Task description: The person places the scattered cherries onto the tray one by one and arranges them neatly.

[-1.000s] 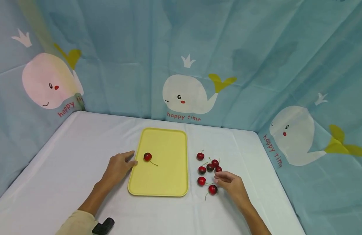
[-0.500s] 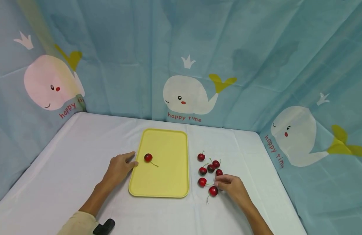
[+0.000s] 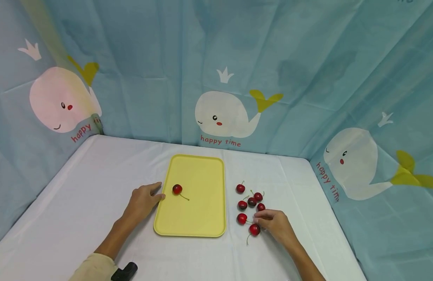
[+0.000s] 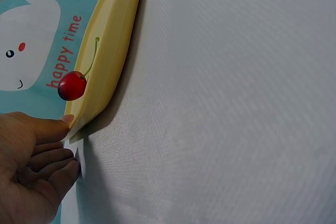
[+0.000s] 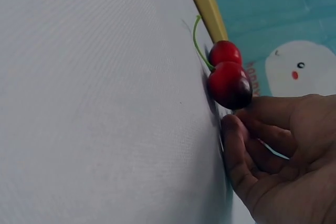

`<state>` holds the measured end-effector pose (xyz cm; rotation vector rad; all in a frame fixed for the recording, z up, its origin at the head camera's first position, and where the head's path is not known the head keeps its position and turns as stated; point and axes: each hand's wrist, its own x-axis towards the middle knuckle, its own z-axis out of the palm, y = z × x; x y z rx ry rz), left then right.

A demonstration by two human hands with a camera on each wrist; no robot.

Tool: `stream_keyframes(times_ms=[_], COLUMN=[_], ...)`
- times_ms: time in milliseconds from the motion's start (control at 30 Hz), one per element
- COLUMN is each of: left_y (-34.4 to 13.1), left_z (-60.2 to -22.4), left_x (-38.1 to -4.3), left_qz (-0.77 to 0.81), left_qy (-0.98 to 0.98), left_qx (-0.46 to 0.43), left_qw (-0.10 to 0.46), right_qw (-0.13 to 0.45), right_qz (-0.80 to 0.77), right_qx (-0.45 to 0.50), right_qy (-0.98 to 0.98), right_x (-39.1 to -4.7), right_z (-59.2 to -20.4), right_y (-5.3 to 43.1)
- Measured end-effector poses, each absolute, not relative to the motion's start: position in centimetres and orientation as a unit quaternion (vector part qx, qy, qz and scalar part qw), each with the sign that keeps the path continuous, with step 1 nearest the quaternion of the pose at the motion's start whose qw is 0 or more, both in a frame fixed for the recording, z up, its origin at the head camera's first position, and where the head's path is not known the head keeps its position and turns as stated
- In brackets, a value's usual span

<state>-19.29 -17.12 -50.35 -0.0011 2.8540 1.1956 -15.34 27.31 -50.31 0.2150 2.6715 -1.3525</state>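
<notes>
My left hand [image 3: 139, 203] grips the left rim of a yellow tray [image 3: 198, 218]. In the left wrist view, the thumb lies on the rim while the lower fingers curl outside it. One cherry [image 3: 177, 189] with its stem rests in the tray. To the right of the tray my right hand [image 3: 277, 227] is low over the cloth, thumb and fingertips close together. They meet the stem end of a red cherry [image 3: 242, 218]; whether they pinch it is hidden. A larger, dark-sided cherry [image 5: 229, 85] sits right beside the fingertips in the right wrist view.
Several more cherries lie just beyond the right hand, among them a far one [image 3: 240, 188] and a dark one [image 3: 252, 201]. A white cloth [image 3: 188, 259] covers the table. Blue whale-print curtains [image 3: 142, 89] stand along its back and sides.
My right hand has shifted slightly left and towards me, its fingertips coming to the stem of the nearby cherry. The left hand and the tray have stayed in place.
</notes>
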Motion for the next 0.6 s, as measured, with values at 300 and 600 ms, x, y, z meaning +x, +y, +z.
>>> stream_keyframes(times_ms=[300, 600], left_y=[-17.08, -17.14], left_z=[-50.36, -50.42], left_x=[-19.28, -19.34], left_qz=[0.393, 0.390], left_qy=[0.919, 0.920], left_qx=[-0.001, 0.002], left_qw=[0.021, 0.019], right_qw=[0.084, 0.106], right_qz=[-0.418, -0.412], right_qx=[0.062, 0.046], right_qy=[0.902, 0.904], right_x=[-15.36, -15.12], right_z=[-49.96, -49.79], right_y=[26.64, 26.77])
